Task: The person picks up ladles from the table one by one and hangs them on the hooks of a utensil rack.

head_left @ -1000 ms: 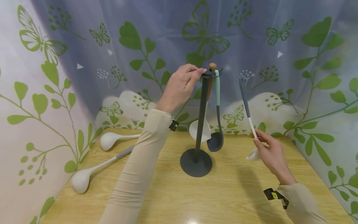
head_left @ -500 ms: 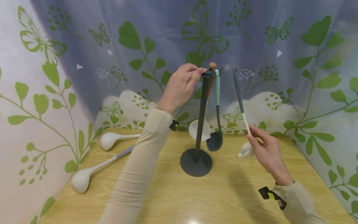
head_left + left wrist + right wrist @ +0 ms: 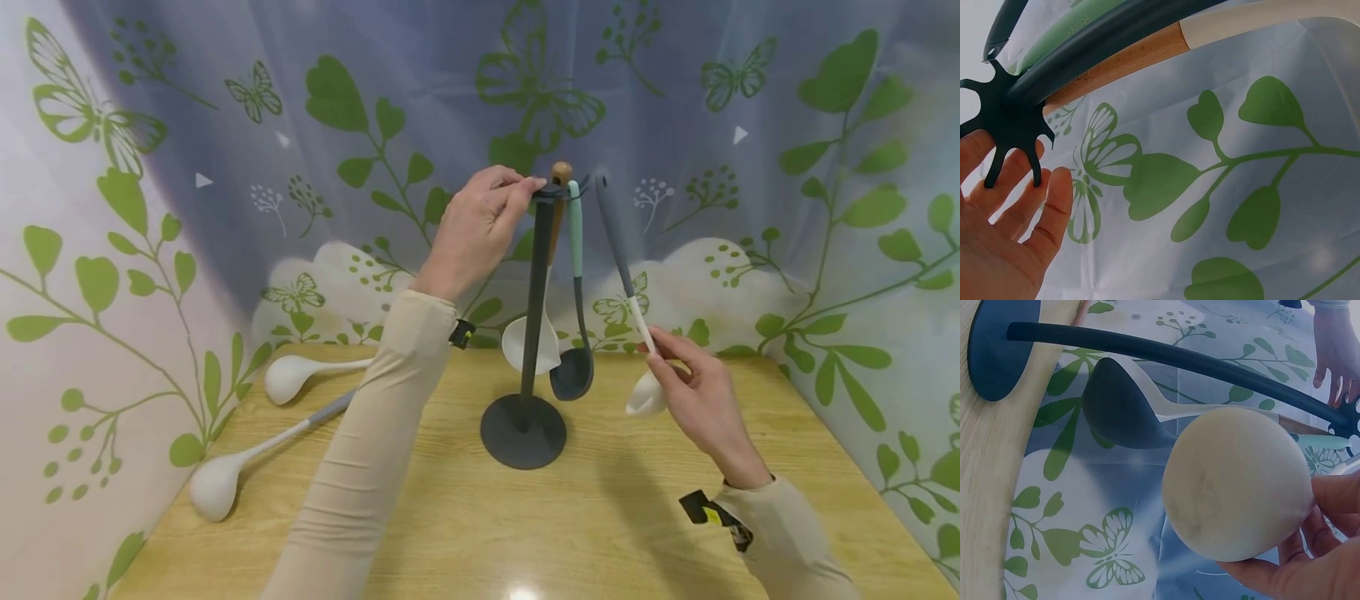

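Observation:
My left hand (image 3: 480, 229) rests its fingers on the hooked top of a dark utensil stand (image 3: 536, 292). The left wrist view shows these fingers fairly straight against the hooks (image 3: 1013, 115). My right hand (image 3: 701, 396) pinches the white shaft of a ladle (image 3: 618, 242) between thumb and fingers. That ladle's grey handle points up, just right of the hooks and apart from them; its white bowl (image 3: 1238, 484) hangs below the hand. On the stand hang a dark ladle with a mint handle (image 3: 575, 229) and a white utensil with a wooden handle (image 3: 517, 342).
Two more white ladles lie on the wooden table's left side, one at the back (image 3: 288, 379) and a grey-handled one nearer (image 3: 217, 487). The stand's round base (image 3: 523, 442) sits mid-table. A patterned curtain (image 3: 420, 50) encloses the back and sides.
My right hand has carried the ladle leftward, bringing its handle end up and close to the stand's hooks. The left hand keeps its place on the stand. The view has shifted slightly.

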A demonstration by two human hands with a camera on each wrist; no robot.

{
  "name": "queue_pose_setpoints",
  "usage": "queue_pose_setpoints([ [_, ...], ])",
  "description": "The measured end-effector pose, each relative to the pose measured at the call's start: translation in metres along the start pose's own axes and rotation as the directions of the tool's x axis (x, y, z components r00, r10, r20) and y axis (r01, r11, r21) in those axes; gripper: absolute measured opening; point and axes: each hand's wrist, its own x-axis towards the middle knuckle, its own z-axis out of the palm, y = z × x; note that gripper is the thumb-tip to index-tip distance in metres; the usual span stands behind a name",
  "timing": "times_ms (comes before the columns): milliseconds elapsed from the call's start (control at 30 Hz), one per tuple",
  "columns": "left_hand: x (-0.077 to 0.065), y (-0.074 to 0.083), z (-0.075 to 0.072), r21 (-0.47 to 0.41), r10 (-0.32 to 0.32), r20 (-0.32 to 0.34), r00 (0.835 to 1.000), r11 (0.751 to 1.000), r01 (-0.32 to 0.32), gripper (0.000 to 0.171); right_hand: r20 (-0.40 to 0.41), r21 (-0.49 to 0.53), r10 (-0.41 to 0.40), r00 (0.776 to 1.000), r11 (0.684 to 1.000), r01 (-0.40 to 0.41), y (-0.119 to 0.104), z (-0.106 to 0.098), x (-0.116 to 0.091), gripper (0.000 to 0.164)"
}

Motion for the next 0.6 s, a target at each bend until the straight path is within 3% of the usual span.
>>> queue_pose_setpoints([
  [600,-0.0008,0.0006,-0.0009,0.008,-0.009,-0.005,1.000,1.000,0.009,0.039,0.011,-0.022,0.012,1.000,1.000,-0.012,-0.0036,0.0024,-0.0005,0.037],
])
